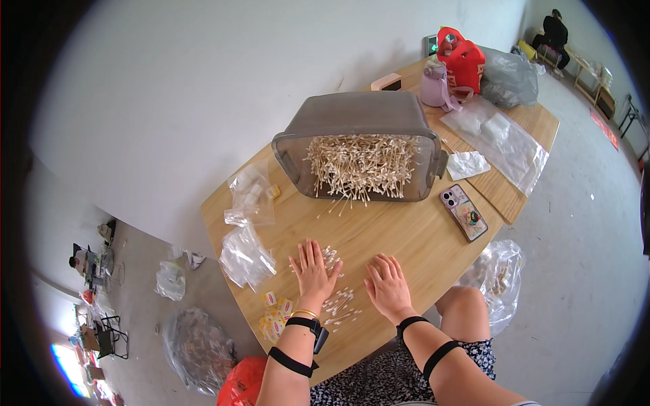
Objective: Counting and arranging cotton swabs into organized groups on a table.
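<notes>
My left hand lies flat with its fingers stretched out, over part of a small spread of cotton swabs. Some swabs show beside its fingers, others beside the wrist; whatever lies under the palm is hidden. To the right, my right hand rests on the tabletop, fingers extended and nothing in them. Beyond both hands a grey plastic bin lies on its side, its mouth toward me, with a big heap of cotton swabs inside. A few swabs spill over its lip.
Clear plastic bags and small yellow-and-white packets lie along the left of the table. A phone, white tissue, lilac bottle and red bag stand or lie right. Filled bags sit on the floor.
</notes>
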The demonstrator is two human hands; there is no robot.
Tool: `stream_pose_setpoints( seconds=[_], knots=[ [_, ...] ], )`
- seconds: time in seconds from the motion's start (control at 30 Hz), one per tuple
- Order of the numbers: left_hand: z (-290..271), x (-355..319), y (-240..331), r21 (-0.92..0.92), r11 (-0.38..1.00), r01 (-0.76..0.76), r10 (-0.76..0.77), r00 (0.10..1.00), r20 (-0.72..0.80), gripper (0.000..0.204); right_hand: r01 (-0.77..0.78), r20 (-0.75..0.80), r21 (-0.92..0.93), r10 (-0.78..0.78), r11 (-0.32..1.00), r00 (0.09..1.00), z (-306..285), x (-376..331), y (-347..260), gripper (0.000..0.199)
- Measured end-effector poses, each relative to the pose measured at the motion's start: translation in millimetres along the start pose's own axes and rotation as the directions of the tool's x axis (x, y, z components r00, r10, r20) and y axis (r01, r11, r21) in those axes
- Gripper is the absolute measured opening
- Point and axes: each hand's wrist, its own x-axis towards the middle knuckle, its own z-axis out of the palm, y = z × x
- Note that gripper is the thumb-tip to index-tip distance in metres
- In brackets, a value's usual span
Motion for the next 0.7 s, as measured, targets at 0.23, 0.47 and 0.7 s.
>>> stream_pose_setpoints(
  seconds=[0.23, 0.47, 0.7],
  knots=[
    [1, -17, 4, 0.057, 0.998, 0.025, -0.025, 1.000, -0.001, 0.095, -0.001, 0.012, 0.012, 0.001, 1.000, 1.000, 2, -1, -2, 0.036],
    [3, -40, -30, -0.324, 0.945, -0.032, -0.020, 0.988, -0.155, 0.090, 0.010, -0.003, 0.013, -0.010, 1.000, 1.000, 3, -2, -2, 0.035],
    [6, -53, -34, -0.190, 0.978, -0.081, 0.066, 0.994, -0.082, 0.085, 0.009, 0.004, 0.020, -0.009, 1.000, 1.000, 2, 1, -1, 0.033]
  ],
)
